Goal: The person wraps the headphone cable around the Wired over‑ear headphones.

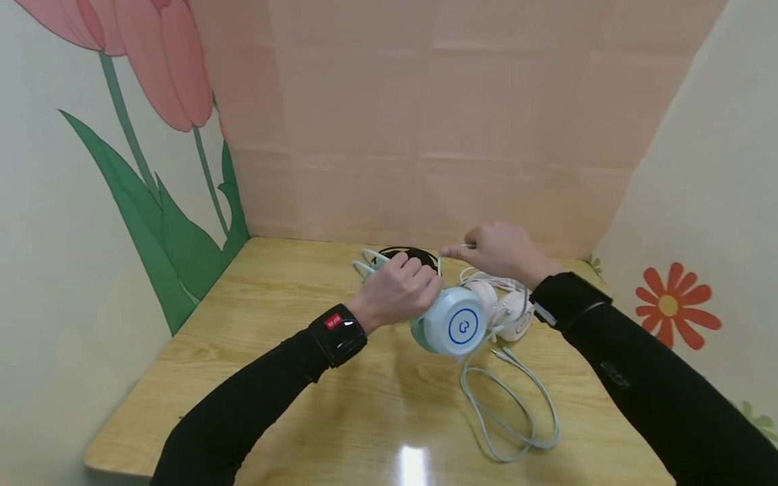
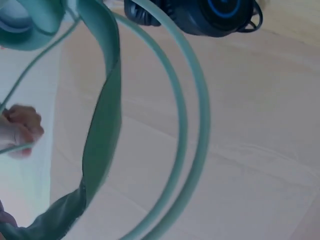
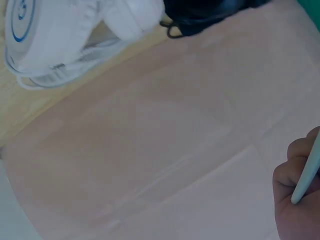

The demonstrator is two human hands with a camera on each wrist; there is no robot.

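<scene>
My left hand (image 1: 401, 287) grips a pair of pale blue-green headphones (image 1: 456, 320) by the headband, above the table. One round ear cup with a blue ring mark faces my head camera. In the left wrist view the green padded band (image 2: 102, 135) and two thin hoops (image 2: 202, 115) curve down close to the camera. Farther right and a little higher, my right hand (image 1: 501, 250) pinches a pale green cable, its thumb pointing left. The left wrist view also shows this cable (image 2: 37, 62) running toward the right hand.
White headphones (image 1: 513, 317) with a bundled cord lie on the wooden table (image 1: 292, 405) beneath the right wrist. Black headphones (image 2: 215, 15) lie behind the left hand. A loose pale green cable (image 1: 541, 442) loops across the table at front right. A pinkish sheet (image 1: 425, 121) covers the back wall.
</scene>
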